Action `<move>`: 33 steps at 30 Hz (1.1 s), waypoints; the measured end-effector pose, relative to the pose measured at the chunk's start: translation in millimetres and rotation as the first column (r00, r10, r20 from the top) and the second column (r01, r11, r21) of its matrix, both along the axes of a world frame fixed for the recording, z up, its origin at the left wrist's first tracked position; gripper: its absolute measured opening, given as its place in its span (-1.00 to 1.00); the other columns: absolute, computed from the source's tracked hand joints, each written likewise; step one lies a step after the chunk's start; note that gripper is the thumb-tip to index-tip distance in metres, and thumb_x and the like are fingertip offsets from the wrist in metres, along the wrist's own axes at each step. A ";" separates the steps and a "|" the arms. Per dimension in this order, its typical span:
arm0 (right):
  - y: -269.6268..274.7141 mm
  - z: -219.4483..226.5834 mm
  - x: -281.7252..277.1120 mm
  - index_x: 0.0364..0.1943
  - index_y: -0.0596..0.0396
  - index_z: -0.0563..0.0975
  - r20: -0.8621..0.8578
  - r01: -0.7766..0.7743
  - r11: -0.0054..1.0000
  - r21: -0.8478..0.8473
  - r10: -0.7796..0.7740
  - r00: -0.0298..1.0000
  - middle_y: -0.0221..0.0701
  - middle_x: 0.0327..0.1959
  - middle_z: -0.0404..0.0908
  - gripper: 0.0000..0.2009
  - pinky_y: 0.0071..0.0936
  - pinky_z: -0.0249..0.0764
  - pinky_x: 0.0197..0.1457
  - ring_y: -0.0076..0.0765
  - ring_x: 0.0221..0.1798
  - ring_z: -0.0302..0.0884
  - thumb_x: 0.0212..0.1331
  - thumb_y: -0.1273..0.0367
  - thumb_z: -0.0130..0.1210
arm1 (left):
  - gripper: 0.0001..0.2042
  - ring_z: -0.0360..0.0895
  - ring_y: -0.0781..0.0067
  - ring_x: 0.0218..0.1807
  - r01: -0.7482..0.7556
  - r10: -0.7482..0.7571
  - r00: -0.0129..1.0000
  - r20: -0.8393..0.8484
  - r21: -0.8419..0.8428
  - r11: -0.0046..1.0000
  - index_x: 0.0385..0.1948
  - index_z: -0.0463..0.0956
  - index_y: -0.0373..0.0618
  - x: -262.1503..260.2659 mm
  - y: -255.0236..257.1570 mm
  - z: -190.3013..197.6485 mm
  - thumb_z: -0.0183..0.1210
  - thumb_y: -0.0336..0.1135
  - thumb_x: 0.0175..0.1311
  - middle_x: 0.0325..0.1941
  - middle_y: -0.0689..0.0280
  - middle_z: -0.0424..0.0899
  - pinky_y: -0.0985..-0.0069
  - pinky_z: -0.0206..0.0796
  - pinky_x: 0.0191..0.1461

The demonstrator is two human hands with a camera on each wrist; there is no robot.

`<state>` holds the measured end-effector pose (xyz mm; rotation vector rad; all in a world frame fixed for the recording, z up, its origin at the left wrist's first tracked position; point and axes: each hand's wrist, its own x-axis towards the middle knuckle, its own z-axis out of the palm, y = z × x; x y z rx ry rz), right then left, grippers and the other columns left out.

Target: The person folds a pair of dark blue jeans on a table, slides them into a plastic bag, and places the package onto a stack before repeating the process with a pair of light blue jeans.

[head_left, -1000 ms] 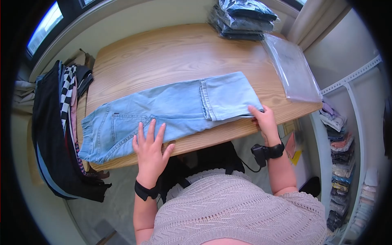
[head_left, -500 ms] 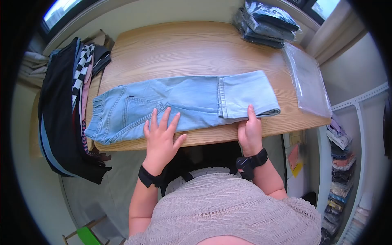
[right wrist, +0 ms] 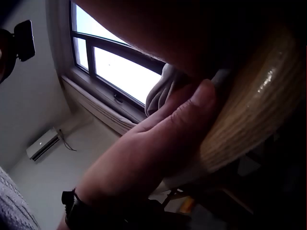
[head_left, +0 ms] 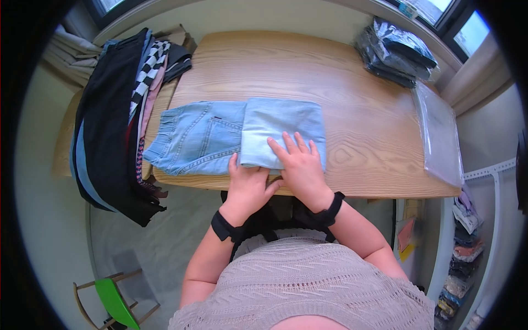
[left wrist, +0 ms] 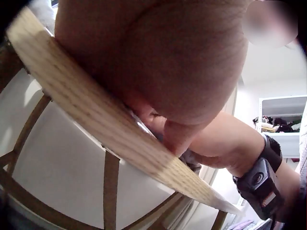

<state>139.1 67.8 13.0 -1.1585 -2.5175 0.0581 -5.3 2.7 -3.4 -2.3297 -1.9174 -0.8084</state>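
Note:
A pair of light blue jeans [head_left: 192, 129] lies along the front of the wooden table, elastic waistband to the left. Its leg end is doubled back over the middle as a flat panel [head_left: 264, 118]. My right hand [head_left: 302, 170] rests spread on that panel, fingers straight. At the panel's lower left corner is my left hand [head_left: 250, 184], one finger extended on the denim and the thumb pointing toward the right hand; its other fingertips are hidden at the fold. In the left wrist view the left hand [left wrist: 168, 62] is close above the table edge [left wrist: 96, 110].
A pile of trousers [head_left: 113, 115] hangs over the table's left side. Plastic-wrapped garments [head_left: 396, 52] are stacked at the back right, with clear plastic bags [head_left: 440, 132] in front of them. A chair with a green seat [head_left: 116, 302] stands at lower left.
The leg end has been folded leftward over the jeans, making them shorter. My right hand has moved left from the leg end onto the folded panel. The left hand has shifted to the fold's lower corner.

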 end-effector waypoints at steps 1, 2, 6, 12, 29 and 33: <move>0.6 1.3 -0.3 0.22 -0.19 0.36 -0.005 -0.014 1.000 0.000 0.014 1.000 -0.14 0.22 0.36 -0.36 0.12 0.19 0.24 0.10 0.27 0.29 -0.11 0.43 0.17 | -0.48 0.35 0.12 0.15 0.016 -0.015 1.000 0.026 -0.034 0.999 0.03 0.41 -0.14 -0.6 0.2 0.7 0.19 0.00 0.10 -0.11 0.20 0.56 -0.09 -0.15 0.26; 1.3 4.1 0.2 0.22 -0.25 0.35 -0.025 -0.018 1.000 -0.020 0.018 1.000 -0.16 0.22 0.37 -0.35 0.12 0.19 0.24 0.09 0.26 0.30 -0.10 0.43 0.17 | -0.48 0.35 0.12 0.15 0.002 -0.001 1.000 0.020 -0.034 0.999 0.03 0.41 -0.14 -1.5 -0.1 2.3 0.19 0.00 0.10 -0.11 0.20 0.56 -0.09 -0.15 0.26; 2.5 5.2 4.8 0.23 -0.37 0.34 0.008 -0.065 0.997 -0.030 0.065 0.998 -0.22 0.23 0.37 -0.33 0.11 0.20 0.24 0.10 0.27 0.29 -0.09 0.42 0.20 | -0.48 0.33 0.11 0.17 0.068 -0.062 0.996 0.058 -0.111 0.991 0.01 0.43 -0.15 -7.2 -2.9 6.2 0.20 0.01 0.09 -0.08 0.19 0.55 -0.06 -0.18 0.30; 6.8 8.7 -0.7 0.25 -0.41 0.32 -0.005 -0.122 0.991 -0.060 0.122 0.993 -0.25 0.27 0.34 -0.31 0.17 0.16 0.26 0.12 0.30 0.25 -0.09 0.41 0.24 | -0.46 0.24 0.07 0.27 0.160 -0.143 0.974 0.178 -0.083 0.984 0.06 0.43 -0.12 -16.5 -5.1 11.1 0.24 -0.05 0.04 0.11 0.13 0.47 0.03 -0.22 0.37; 5.5 12.9 0.2 0.26 -0.47 0.30 0.147 -0.218 0.975 -0.045 0.222 0.964 -0.23 0.35 0.19 -0.34 0.26 0.08 0.28 0.14 0.36 0.13 -0.01 0.32 0.22 | -0.84 0.46 0.51 -0.24 -0.667 0.408 0.627 0.664 0.186 0.721 -0.28 0.49 -0.28 -95.3 -34.5 21.8 0.00 -0.37 0.35 -0.31 0.26 0.53 0.62 0.30 -0.17; 2.8 16.6 4.4 0.25 -0.48 0.31 0.150 -0.255 0.967 -0.024 0.255 0.955 -0.29 0.35 0.20 -0.39 0.22 0.08 0.30 0.12 0.36 0.12 0.03 0.20 0.20 | -0.70 0.44 0.53 -0.22 -0.806 0.459 0.471 0.753 0.157 0.571 -0.03 0.38 -0.29 -147.0 -38.5 -1.6 0.08 -0.27 0.34 -0.20 0.29 0.54 0.56 0.29 -0.13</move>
